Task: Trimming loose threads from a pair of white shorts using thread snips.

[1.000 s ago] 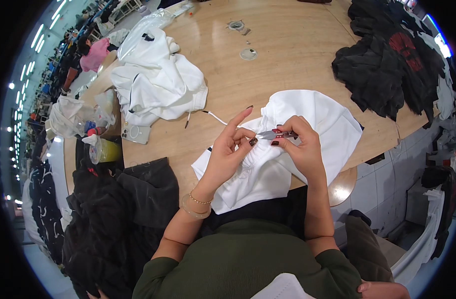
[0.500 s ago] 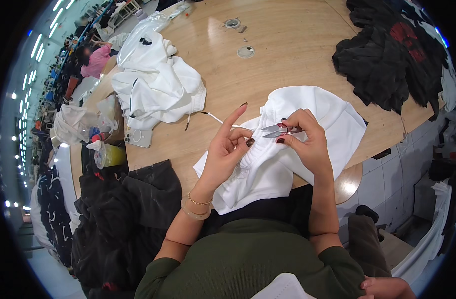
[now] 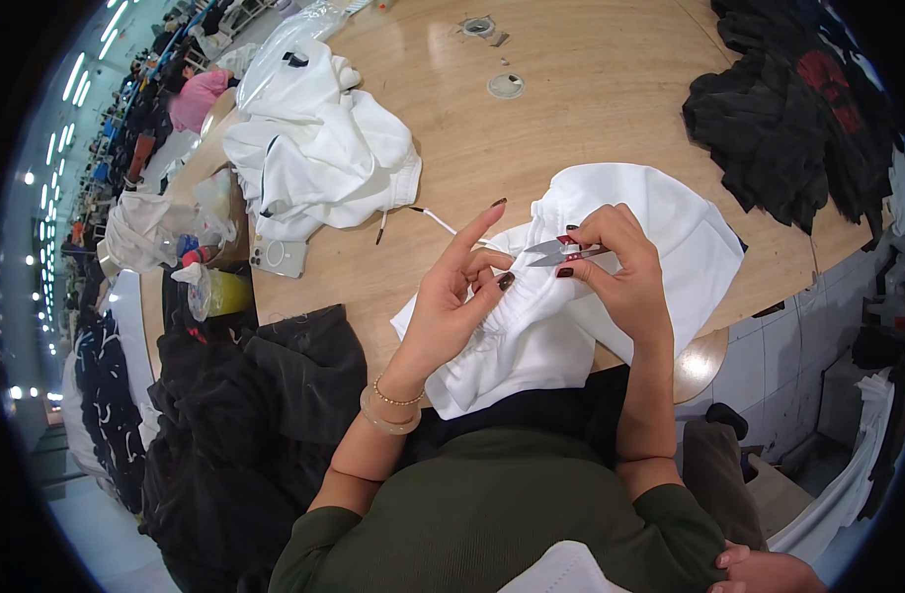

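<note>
A white garment (image 3: 660, 217) with a gathered, elastic-looking waistband lies across the table's near edge in front of me. My left hand (image 3: 462, 287) grips that waistband between thumb and bent fingers, its index finger pointing up and away. In my right hand (image 3: 625, 262) is a pair of thread snips (image 3: 556, 254) with red on the grips. Their blades are slightly apart and point left, over the waistband close to my left fingertips. A white drawstring (image 3: 451, 223) with a dark tip runs out from the garment to the left; its other end is hidden.
Another white garment (image 3: 324, 168) lies at the far left, beside a phone (image 3: 278, 258). Dark garments (image 3: 759, 138) are heaped at the far right, and more dark cloth (image 3: 245, 425) hangs at my left. A yellow container (image 3: 230, 295) stands near the left edge. Someone's hand (image 3: 759, 570) shows at lower right.
The snips and my right hand have shifted slightly right and up in the picture, the blades still near the waistband. The view has moved a little; my left hand keeps its hold.
</note>
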The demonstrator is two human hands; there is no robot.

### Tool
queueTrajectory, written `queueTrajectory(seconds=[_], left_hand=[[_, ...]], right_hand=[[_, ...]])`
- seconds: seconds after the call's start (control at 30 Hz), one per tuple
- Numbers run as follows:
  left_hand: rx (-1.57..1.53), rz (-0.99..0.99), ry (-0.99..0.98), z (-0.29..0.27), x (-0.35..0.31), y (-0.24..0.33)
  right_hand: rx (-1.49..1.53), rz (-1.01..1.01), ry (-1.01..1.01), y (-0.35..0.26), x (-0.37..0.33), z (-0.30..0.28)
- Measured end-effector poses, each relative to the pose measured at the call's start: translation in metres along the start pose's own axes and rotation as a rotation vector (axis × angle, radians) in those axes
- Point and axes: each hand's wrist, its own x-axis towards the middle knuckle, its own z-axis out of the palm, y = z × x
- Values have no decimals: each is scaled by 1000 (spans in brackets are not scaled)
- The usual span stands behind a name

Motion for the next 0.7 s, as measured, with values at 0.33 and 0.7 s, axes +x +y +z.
queueTrajectory(seconds=[0.33, 0.7], left_hand=[[23, -4, 2, -6, 3, 1], [-98, -17, 42, -1, 9, -3]], right_hand=[[53, 25, -58, 5, 10, 6], [107, 45, -125, -4, 8, 20]])
